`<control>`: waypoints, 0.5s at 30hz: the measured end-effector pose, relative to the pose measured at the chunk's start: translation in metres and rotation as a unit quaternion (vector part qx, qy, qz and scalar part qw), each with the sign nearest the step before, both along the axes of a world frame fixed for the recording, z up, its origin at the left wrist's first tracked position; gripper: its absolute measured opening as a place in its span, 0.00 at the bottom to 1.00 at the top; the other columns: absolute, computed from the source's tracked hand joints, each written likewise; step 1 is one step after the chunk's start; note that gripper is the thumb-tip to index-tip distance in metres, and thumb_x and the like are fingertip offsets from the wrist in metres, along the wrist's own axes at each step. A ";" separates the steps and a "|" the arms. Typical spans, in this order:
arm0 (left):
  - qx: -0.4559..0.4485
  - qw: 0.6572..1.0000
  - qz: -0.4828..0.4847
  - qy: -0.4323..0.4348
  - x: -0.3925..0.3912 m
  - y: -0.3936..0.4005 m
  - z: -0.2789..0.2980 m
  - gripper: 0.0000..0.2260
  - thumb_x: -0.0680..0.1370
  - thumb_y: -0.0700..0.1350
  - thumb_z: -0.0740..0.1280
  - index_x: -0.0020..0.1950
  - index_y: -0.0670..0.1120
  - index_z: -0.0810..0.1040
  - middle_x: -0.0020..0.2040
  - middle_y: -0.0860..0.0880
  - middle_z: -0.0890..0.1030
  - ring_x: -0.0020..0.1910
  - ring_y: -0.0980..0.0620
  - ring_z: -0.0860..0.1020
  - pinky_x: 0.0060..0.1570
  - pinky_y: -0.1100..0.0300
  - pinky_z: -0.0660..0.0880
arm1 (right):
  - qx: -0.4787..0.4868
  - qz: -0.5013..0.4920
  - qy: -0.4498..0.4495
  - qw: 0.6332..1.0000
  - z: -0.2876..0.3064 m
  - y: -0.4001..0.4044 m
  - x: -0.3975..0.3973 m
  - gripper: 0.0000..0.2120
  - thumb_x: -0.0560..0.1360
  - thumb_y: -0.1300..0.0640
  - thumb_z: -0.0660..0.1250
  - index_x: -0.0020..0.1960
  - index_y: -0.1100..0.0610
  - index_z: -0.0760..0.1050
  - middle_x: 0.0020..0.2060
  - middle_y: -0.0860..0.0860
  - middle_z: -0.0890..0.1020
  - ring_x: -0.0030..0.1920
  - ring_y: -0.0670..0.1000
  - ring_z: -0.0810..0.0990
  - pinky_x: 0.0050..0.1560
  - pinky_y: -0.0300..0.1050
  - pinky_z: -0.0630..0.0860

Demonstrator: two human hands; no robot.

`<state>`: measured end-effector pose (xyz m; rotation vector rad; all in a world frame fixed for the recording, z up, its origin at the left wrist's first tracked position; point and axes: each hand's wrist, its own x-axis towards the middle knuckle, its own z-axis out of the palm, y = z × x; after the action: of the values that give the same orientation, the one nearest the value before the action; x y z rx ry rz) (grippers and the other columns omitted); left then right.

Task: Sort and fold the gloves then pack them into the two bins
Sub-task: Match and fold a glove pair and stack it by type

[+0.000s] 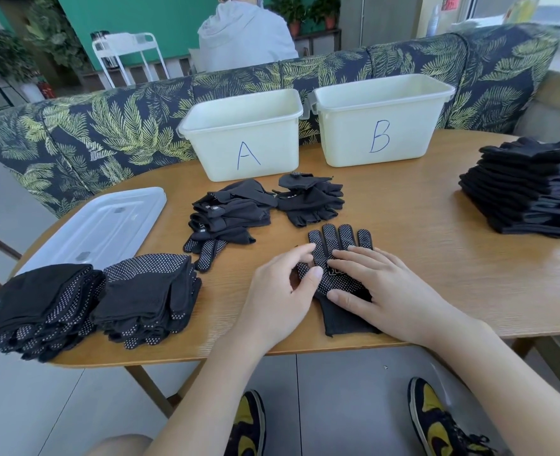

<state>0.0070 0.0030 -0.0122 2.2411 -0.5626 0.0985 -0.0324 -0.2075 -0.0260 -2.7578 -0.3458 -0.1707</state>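
So the dotted glove (334, 274) is lying palm-up near the front edge of the desk (436, 258), roughly at 6 o'clock of the whole spread, cuff toward the person and fingers pointing to 12. Both hands are working on it.

The right hand (384, 291) is lying flat across the palm and cuff, fingers straight and pointing toward 9, so that grip is apart and just pressing the fabric down. The left hand (285, 291) is sitting at the glove's 9 o'clock edge with fingers curled, and the thumb and forefinger look like they're pinching the glove's thumb or side edge, though I can't quite see how much cloth is in there.

My guess is this is the smooth-and-fold step. To do it well, I'd be keeping the right palm planted as the anchor, tucking the thumb in first, then bringing the fingers over toward the cuff so the edges are lining up. Knit like this is probably sliding and bunching easily, so pressing out wrinkles before the fold is worth it.

Going further out: two folded dotted stacks (91, 304) at 8 o'clock, a loose pile of unsorted gloves (229, 212) around 11 to 12, a clear lid (101, 225) at 10, and a tall folded stack (528, 185) at 2. Farthest back, bin A (242, 139) and bin B (380, 123) are standing side by side at 12 to 1, with nothing showing inside.
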 end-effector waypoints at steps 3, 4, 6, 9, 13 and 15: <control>-0.055 0.998 0.018 0.023 0.000 0.004 0.001 0.18 0.81 0.50 0.69 0.71 0.58 0.76 0.60 0.62 0.82 0.61 0.67 0.76 0.63 0.69 0.70 | -0.003 0.000 -0.001 1.000 -0.001 0.000 0.000 0.39 0.75 0.24 0.44 0.78 0.43 0.66 0.78 0.39 0.63 0.80 0.42 0.55 0.81 0.46 0.49; -0.052 0.998 0.018 0.023 0.000 0.004 0.002 0.18 0.81 0.50 0.69 0.71 0.58 0.76 0.63 0.62 0.81 0.63 0.67 0.75 0.65 0.67 0.70 | -0.003 0.000 -0.003 1.000 -0.002 0.000 0.000 0.39 0.75 0.24 0.44 0.78 0.43 0.66 0.79 0.39 0.63 0.80 0.42 0.55 0.81 0.46 0.49; -0.011 0.999 0.026 0.020 0.001 0.004 0.004 0.19 0.82 0.50 0.68 0.72 0.57 0.75 0.71 0.60 0.75 0.73 0.65 0.68 0.73 0.61 0.65 | -0.003 0.000 -0.007 1.000 -0.003 0.000 0.000 0.39 0.75 0.24 0.44 0.78 0.43 0.66 0.79 0.39 0.63 0.80 0.42 0.54 0.81 0.45 0.49; 0.033 0.999 0.041 0.003 -0.001 0.003 0.005 0.19 0.83 0.50 0.65 0.74 0.57 0.73 0.76 0.60 0.70 0.78 0.61 0.59 0.77 0.60 0.55 | 0.006 -0.005 -0.023 1.000 -0.001 0.000 -0.002 0.39 0.75 0.24 0.46 0.79 0.44 0.64 0.81 0.40 0.59 0.81 0.44 0.50 0.80 0.43 0.46; 0.056 0.998 0.006 -0.026 -0.006 0.002 0.004 0.19 0.83 0.55 0.63 0.75 0.59 0.72 0.77 0.60 0.67 0.79 0.62 0.54 0.78 0.58 0.52 | 0.007 -0.047 -0.035 0.998 0.001 0.000 -0.005 0.41 0.76 0.24 0.45 0.81 0.45 0.59 0.82 0.42 0.54 0.82 0.45 0.47 0.80 0.44 0.43; 0.136 0.990 -0.029 -0.026 -0.007 0.000 0.002 0.23 0.83 0.62 0.59 0.78 0.60 0.67 0.80 0.61 0.62 0.80 0.63 0.49 0.79 0.55 0.46 | -0.029 -0.066 0.003 0.997 -0.001 -0.001 -0.005 0.45 0.73 0.23 0.39 0.82 0.45 0.56 0.82 0.42 0.54 0.82 0.45 0.47 0.81 0.48 0.43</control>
<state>-0.0002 0.0034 -0.0104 2.4887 -0.7051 0.0525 -0.0372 -0.2083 -0.0266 -2.8384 -0.1678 -0.1882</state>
